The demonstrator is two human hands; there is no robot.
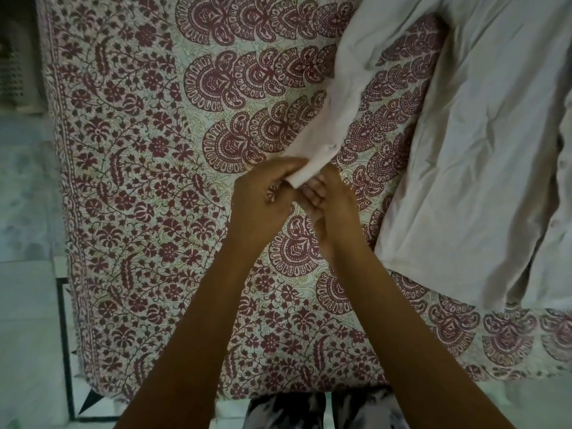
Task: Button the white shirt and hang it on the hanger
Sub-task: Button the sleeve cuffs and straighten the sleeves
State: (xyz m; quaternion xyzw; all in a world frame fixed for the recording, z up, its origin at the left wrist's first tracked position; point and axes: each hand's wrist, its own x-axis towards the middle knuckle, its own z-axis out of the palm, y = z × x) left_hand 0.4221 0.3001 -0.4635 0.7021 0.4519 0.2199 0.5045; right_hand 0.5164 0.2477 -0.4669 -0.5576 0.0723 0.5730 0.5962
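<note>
Curled fingers (313, 196) of both hands close on the cuff (305, 173) of a sleeve (343, 97), near the middle of the patterned bedspread (139, 181). The left hand (263, 199) grips the cuff's end from the left, and the right hand (334, 212), just beside it, pinches it from the right. The sleeve runs up and rightward over the bedspread to the white shirt (479, 150), which lies spread flat along the bedspread's right side.
</note>
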